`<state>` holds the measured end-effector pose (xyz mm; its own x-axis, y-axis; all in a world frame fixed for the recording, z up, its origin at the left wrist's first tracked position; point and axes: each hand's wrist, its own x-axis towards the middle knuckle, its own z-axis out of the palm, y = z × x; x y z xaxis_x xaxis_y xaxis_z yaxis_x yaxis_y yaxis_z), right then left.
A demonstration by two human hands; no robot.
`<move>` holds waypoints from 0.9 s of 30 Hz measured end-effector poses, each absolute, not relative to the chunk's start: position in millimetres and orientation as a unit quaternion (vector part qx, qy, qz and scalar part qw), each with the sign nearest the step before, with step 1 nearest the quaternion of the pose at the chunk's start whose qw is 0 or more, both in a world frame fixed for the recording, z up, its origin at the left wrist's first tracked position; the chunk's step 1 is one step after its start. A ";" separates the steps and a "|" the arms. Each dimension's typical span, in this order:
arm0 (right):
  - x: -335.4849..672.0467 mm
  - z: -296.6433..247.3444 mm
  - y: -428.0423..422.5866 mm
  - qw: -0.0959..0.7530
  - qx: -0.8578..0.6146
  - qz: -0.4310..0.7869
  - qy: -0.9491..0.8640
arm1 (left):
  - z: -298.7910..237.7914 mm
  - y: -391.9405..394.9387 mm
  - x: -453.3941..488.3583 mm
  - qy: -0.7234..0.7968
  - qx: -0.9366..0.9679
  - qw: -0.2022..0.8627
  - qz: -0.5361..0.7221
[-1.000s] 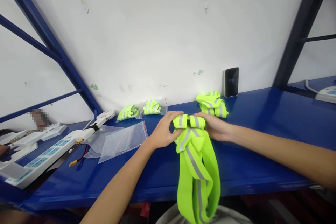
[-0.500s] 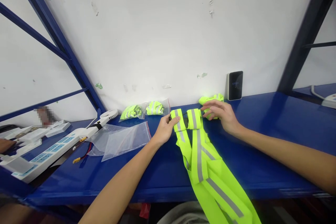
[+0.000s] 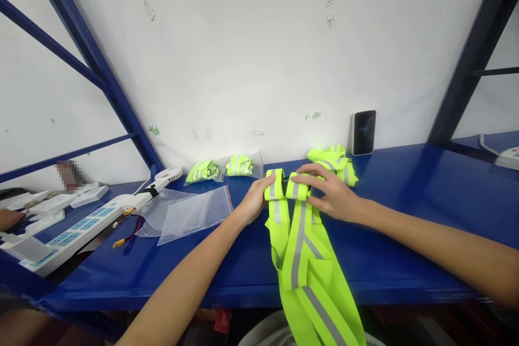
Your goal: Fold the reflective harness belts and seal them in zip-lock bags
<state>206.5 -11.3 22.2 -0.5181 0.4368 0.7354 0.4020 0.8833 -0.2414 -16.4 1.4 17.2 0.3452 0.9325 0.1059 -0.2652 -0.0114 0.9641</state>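
A neon-yellow reflective vest (image 3: 302,243) with grey stripes lies on the blue shelf (image 3: 405,216), and its lower part hangs over the front edge. My left hand (image 3: 253,200) pinches the vest's left top strap. My right hand (image 3: 330,192) lies flat with spread fingers on the right top strap, pressing it down. Just behind my right hand sits a folded neon vest (image 3: 338,159).
Two bagged neon vests (image 3: 221,168) lie by the wall, with empty clear zip bags (image 3: 182,215) in front. Left of these are a white handheld fan (image 3: 162,178), white power strips (image 3: 77,230) and loose wires. A dark phone (image 3: 363,131) leans on the wall. Blue rack posts stand at both sides.
The vest's top was bunched between both hands, then spread flat with its straps apart. My right hand lifted toward the folded vest, then came back down flat on the right strap.
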 end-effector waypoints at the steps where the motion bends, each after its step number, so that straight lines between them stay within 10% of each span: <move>1: 205.7 22.6 -11.4 0.440 -0.263 0.040 -0.857 | 16.6 2.0 -17.3 0.313 0.534 0.626 0.475; 12: 189.4 27.4 -15.8 0.502 -0.394 0.502 -0.584 | 30.5 -8.8 -33.6 0.304 0.878 0.049 0.366; 19: 194.6 21.6 -17.2 0.441 -0.304 0.548 -0.642 | 29.0 -5.0 -30.4 0.330 0.812 0.227 0.424; 27: 203.3 24.8 -10.8 0.418 -0.328 0.276 -0.801 | 17.7 1.1 -24.2 0.356 0.661 0.495 0.437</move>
<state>203.3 -10.8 24.8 -0.4356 0.7562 0.4884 0.2949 0.6325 -0.7162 -24.2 1.1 17.7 0.3644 0.9034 0.2262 0.0378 -0.2570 0.9657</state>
